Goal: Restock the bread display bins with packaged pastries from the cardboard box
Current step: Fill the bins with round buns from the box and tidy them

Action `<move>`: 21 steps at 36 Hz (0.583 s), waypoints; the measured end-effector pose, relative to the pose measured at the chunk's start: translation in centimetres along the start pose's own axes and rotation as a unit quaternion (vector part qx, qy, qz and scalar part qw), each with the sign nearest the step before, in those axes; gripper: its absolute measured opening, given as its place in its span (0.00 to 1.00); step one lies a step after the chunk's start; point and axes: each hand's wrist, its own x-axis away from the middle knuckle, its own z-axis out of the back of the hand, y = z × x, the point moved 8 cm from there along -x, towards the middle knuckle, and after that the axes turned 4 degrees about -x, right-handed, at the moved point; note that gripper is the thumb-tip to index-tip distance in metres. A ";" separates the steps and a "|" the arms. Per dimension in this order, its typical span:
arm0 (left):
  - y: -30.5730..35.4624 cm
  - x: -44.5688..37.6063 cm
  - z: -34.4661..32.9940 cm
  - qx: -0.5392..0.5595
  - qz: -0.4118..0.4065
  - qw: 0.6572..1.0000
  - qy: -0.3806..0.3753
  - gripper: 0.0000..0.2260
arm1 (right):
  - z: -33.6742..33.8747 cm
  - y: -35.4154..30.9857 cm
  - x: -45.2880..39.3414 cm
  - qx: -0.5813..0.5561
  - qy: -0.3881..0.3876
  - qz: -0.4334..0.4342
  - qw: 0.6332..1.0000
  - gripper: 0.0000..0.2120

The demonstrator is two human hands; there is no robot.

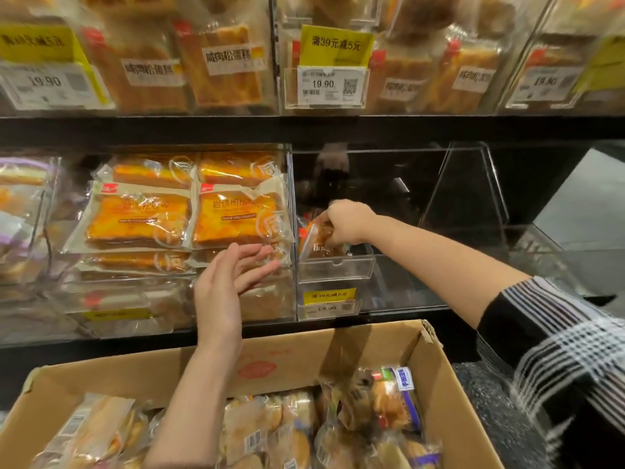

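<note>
Currently two hands up, right hand [345, 225] gripping one packaged pastry [318, 240] inside clear bin [338, 269], left hand [230, 282] open, fingers spread, one cardboard box [436, 377] below.

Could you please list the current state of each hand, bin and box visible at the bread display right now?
Right hand: gripping a packaged pastry, inside the bin.
Left hand: open, empty, fingers extended.
Clear bin on the right: nearly empty.
Bin of orange-labelled bread: stacked full.
Cardboard box: open, holding many packaged pastries.
</note>
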 end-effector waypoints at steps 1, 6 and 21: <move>0.0 0.1 0.0 -0.001 -0.002 1.000 -0.006 0.15 | 0.1 -0.2 0.1 0.002 -0.002 0.002 1.000 0.25; 0.1 0.5 -0.2 0.008 -0.001 0.998 -0.062 0.15 | 1.0 0.6 1.0 -0.126 0.021 -0.040 0.991 0.34; 1.3 2.7 0.7 -0.090 0.026 0.984 -0.153 0.11 | 4.3 -5.9 13.3 -0.560 0.231 -0.066 0.793 0.05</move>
